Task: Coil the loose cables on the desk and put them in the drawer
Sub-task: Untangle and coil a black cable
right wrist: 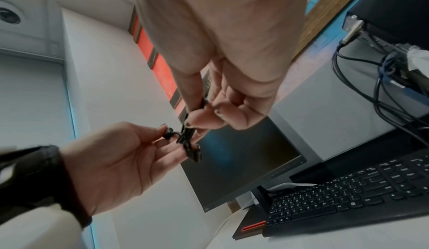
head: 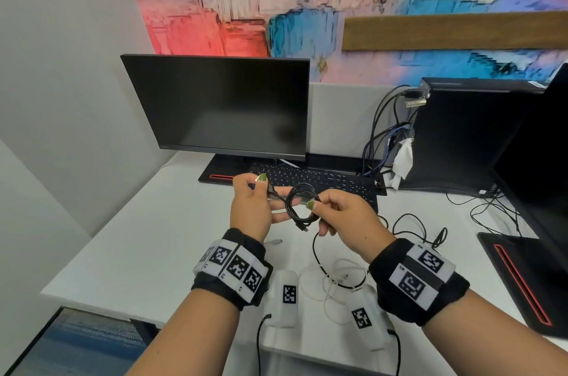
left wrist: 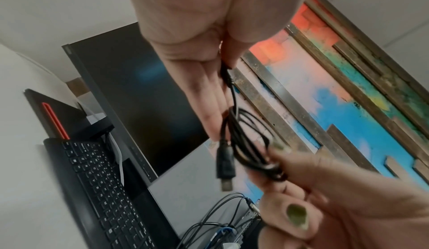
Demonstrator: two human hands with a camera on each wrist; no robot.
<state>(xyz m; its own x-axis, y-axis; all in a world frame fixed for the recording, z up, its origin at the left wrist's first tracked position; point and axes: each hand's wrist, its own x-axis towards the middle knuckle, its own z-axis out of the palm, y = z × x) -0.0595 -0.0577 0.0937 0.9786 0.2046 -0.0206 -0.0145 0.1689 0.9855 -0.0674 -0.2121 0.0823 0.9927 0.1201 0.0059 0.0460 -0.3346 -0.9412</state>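
Note:
I hold a black cable (head: pixel 299 203), wound into a small coil, above the desk in front of the keyboard. My left hand (head: pixel 261 183) pinches the stretch near one plug between thumb and forefinger, with the other fingers extended behind the coil. My right hand (head: pixel 313 206) pinches the bundled loops (left wrist: pixel 246 142) on their right side. The USB plug (left wrist: pixel 225 168) hangs free below the coil. In the right wrist view the coil (right wrist: pixel 188 139) sits between both sets of fingertips. A loose white cable (head: pixel 335 280) and a loose black cable (head: pixel 318 252) lie tangled on the desk under my right wrist.
A dark monitor (head: pixel 221 105) and black keyboard (head: pixel 316 182) stand behind my hands. A black PC tower (head: pixel 461 135) with plugged-in cables is at the back right. More thin black cable (head: pixel 412 225) trails right, toward a second monitor base (head: pixel 522 277). No drawer shows.

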